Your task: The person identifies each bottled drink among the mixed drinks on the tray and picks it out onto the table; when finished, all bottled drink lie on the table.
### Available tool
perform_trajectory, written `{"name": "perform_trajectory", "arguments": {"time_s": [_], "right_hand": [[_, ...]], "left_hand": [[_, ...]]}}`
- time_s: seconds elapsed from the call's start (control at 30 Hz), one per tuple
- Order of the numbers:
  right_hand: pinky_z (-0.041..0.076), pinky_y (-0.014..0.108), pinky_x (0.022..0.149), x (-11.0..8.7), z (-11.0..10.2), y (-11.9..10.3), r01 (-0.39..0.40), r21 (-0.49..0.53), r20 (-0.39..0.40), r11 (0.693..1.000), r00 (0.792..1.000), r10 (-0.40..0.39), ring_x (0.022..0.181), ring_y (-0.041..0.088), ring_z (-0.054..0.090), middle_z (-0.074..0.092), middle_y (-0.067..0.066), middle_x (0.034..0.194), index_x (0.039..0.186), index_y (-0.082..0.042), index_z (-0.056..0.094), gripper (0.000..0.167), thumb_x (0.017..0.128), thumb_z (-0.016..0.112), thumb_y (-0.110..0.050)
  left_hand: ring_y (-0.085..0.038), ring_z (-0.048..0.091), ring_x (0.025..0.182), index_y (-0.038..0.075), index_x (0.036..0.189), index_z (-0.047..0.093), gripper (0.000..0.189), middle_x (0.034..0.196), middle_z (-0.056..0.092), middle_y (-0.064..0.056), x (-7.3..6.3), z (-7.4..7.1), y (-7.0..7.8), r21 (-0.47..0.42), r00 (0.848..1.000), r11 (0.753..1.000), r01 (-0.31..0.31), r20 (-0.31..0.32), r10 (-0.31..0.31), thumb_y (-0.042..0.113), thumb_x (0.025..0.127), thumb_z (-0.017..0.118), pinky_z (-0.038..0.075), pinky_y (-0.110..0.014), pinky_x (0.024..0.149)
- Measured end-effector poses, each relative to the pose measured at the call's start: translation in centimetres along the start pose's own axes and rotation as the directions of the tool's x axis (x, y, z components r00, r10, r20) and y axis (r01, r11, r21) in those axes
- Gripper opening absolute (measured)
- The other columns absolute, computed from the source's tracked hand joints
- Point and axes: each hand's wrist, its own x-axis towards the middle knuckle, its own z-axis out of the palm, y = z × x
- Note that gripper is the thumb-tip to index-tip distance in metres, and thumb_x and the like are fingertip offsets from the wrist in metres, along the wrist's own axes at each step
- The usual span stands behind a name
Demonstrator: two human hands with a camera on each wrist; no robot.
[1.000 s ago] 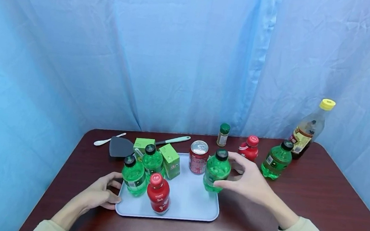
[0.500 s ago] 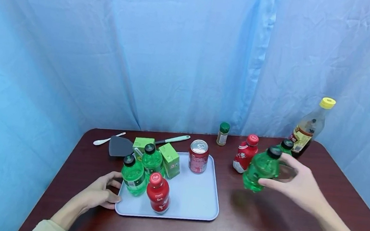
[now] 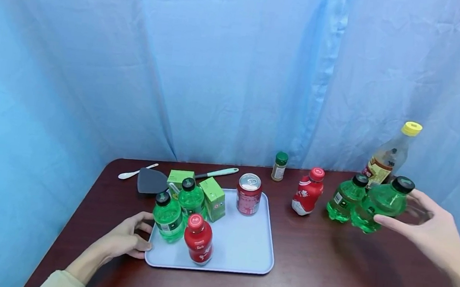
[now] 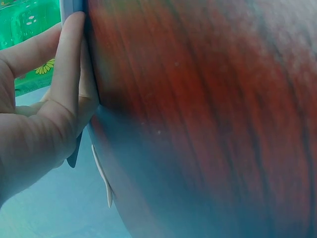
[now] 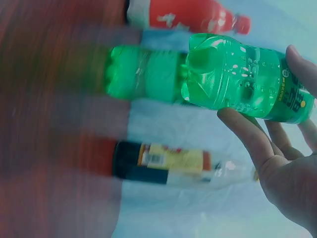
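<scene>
My right hand point(image 3: 431, 230) grips a green soda bottle point(image 3: 384, 202) with a black cap, tilted and raised above the table at the right. In the right wrist view this bottle point(image 5: 242, 79) overlaps a second green bottle point(image 5: 148, 74) standing behind it. My left hand point(image 3: 127, 237) holds the left edge of a pale tray point(image 3: 240, 251); its fingers point(image 4: 69, 64) lie along the rim in the left wrist view. The tray bears two green bottles point(image 3: 169, 223), a red bottle point(image 3: 198, 242), a red can point(image 3: 248, 198) and a green carton point(image 3: 214, 199).
Right of the tray stand a red bottle point(image 3: 307, 192) and a large yellow-capped bottle point(image 3: 382, 165). A green-capped spice jar point(image 3: 279, 167) is at the back. Behind the tray lie a spatula point(image 3: 152, 181) and a white spoon point(image 3: 129, 174). A blue curtain point(image 3: 236, 79) borders the table.
My right hand has lifted the green bottle off the tray's right side and carried it rightward, past the red bottle to beside the standing green one. My left hand has stayed at the tray's edge.
</scene>
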Motion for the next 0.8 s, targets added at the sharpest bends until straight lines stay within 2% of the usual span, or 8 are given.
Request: {"name": "perform_trajectory", "arguments": {"time_s": [0.1,0.17,0.23,0.27,0.33,0.4,0.67,0.8], "right_hand": [[0.039,0.005,0.070,0.4,-0.3,1.4,-0.029,-0.046,0.006,0.999,1.000,0.030,0.122,-0.012,0.048,0.048,0.007,0.149,0.155,-0.034,0.038,0.087,0.083,0.085,-0.039],[0.040,0.010,0.073,0.7,-0.4,2.1,-0.058,-0.084,0.015,0.995,0.998,0.059,0.138,0.005,0.044,0.038,0.016,0.158,0.160,-0.036,0.028,0.094,0.083,0.083,-0.043],[0.049,0.026,0.087,0.9,-0.3,2.8,-0.076,-0.092,0.030,0.993,0.996,0.079,0.144,0.032,0.039,0.030,0.022,0.161,0.163,-0.031,0.020,0.101,0.084,0.081,-0.045],[0.051,0.036,0.092,1.1,-0.2,3.0,-0.082,-0.094,0.035,0.992,0.996,0.085,0.143,0.037,0.038,0.029,0.023,0.161,0.163,-0.028,0.018,0.103,0.085,0.081,-0.046],[0.046,0.060,0.094,1.4,-0.1,3.3,-0.085,-0.101,0.052,0.991,0.995,0.091,0.139,0.051,0.034,0.024,0.026,0.162,0.164,-0.021,0.011,0.108,0.085,0.080,-0.047],[0.038,0.072,0.091,1.7,0.1,3.7,-0.073,-0.088,0.070,0.993,0.994,0.079,0.136,0.056,0.033,0.021,0.028,0.162,0.164,-0.014,0.008,0.110,0.086,0.080,-0.046],[0.040,0.070,0.090,2.8,0.5,4.9,-0.052,-0.098,0.090,0.994,0.994,0.060,0.131,0.057,0.039,0.025,0.031,0.159,0.163,-0.010,0.010,0.110,0.086,0.080,-0.044],[0.054,0.030,0.082,3.0,0.6,5.9,-0.041,-0.100,0.075,0.994,0.996,0.048,0.120,0.009,0.055,0.030,0.032,0.157,0.163,-0.008,0.013,0.111,0.084,0.082,-0.045]], "left_hand": [[-0.028,0.064,0.086,-0.001,0.147,0.036,0.078,0.120,0.052,-0.024,0.1,0.1,-0.1,-0.003,1.000,1.000,-0.004,0.000,0.004,-0.006,0.079,0.074,0.060,-0.047,0.068],[-0.028,0.064,0.087,0.000,0.147,0.037,0.078,0.119,0.052,-0.023,0.2,0.1,-0.1,-0.003,1.000,1.000,-0.006,-0.003,0.006,-0.006,0.079,0.074,0.060,-0.047,0.068],[-0.028,0.064,0.087,0.000,0.147,0.037,0.078,0.119,0.052,-0.023,0.2,0.1,-0.1,-0.003,1.000,1.000,-0.007,-0.007,0.007,-0.006,0.079,0.074,0.060,-0.048,0.069],[-0.028,0.063,0.087,0.000,0.147,0.037,0.078,0.119,0.052,-0.023,0.2,0.1,-0.1,-0.003,1.000,1.000,-0.006,-0.009,0.006,-0.006,0.079,0.074,0.060,-0.048,0.069],[-0.028,0.063,0.087,0.001,0.148,0.037,0.078,0.119,0.052,-0.023,0.3,0.1,-0.2,-0.002,1.000,1.000,-0.005,-0.013,0.005,-0.006,0.079,0.074,0.060,-0.048,0.069],[-0.028,0.063,0.087,0.001,0.147,0.037,0.078,0.120,0.052,-0.022,0.3,0.1,-0.1,0.000,1.000,1.000,-0.001,-0.018,0.001,-0.006,0.079,0.074,0.060,-0.048,0.069],[-0.028,0.062,0.089,-0.001,0.146,0.040,0.074,0.119,0.052,-0.022,0.1,0.3,-0.1,0.010,1.000,1.000,0.001,-0.027,-0.001,-0.006,0.079,0.072,0.060,-0.047,0.069],[-0.027,0.062,0.090,-0.002,0.146,0.041,0.073,0.119,0.052,-0.021,0.2,0.2,-0.1,0.021,1.000,1.000,-0.011,-0.019,0.012,-0.005,0.080,0.071,0.060,-0.047,0.069]]}}
